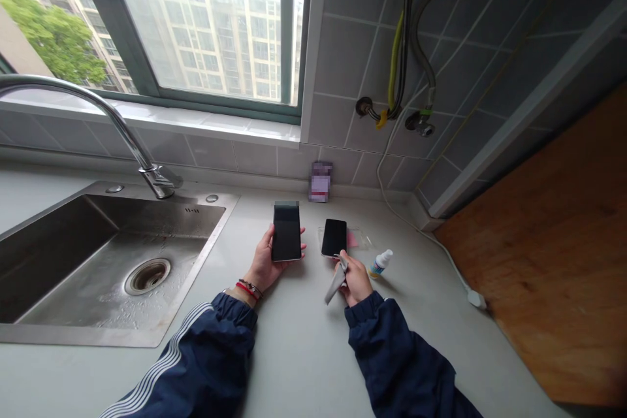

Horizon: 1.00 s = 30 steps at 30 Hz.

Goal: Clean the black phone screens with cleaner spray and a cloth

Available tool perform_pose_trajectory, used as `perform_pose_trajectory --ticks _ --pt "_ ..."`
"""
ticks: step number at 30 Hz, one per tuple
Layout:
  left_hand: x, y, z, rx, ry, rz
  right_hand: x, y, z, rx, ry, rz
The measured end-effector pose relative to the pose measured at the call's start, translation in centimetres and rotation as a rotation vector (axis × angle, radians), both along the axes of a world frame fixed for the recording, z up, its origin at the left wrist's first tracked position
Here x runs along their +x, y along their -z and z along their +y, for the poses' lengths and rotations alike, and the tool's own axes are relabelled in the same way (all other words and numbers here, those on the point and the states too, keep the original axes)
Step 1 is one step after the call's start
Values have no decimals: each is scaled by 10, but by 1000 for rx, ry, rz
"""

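Observation:
My left hand point(264, 258) is wrapped round a black smartphone point(287, 235), its dark screen facing up toward me. A grey cloth point(336, 285) is pinched in my right hand point(356, 279), one end hanging down over the counter. Just beyond that hand a second black phone point(335, 238) lies screen up, partly over a clear plastic case or tray and a pink piece point(351, 239). Right of my right hand stands a small white-capped bottle point(381, 264) with a coloured label.
A steel sink point(161, 333) with a curved faucet point(117, 121) takes up the left. Against the tiled wall leans a blurred purple packet point(320, 183). A white cable with a plug point(476, 300) runs along the right, beside a wooden panel point(553, 274).

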<state>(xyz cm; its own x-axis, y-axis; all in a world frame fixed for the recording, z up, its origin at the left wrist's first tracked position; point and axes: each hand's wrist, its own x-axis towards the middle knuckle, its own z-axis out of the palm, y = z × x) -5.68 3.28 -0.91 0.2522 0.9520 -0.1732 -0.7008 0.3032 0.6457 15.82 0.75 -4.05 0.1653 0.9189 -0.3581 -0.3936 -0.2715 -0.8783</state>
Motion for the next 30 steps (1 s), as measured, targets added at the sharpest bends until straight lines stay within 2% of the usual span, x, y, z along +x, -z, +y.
perform_pose_trajectory --ticks 6,12,19,26,30 --pt "2 -2 -2 19 49 -7 2 -2 2 -81 10 -60" --pt "4 -4 -3 -34 31 -41 0 1 -2 -44 75 -158" --pt "10 -4 -5 -51 86 -67 -1 1 -3 166 83 -304" --pt "15 -2 -8 -72 108 -102 -6 -15 -18 394 -43 -581" --pt "15 -2 -7 -91 121 -109 -10 -21 -23 505 -59 -732"
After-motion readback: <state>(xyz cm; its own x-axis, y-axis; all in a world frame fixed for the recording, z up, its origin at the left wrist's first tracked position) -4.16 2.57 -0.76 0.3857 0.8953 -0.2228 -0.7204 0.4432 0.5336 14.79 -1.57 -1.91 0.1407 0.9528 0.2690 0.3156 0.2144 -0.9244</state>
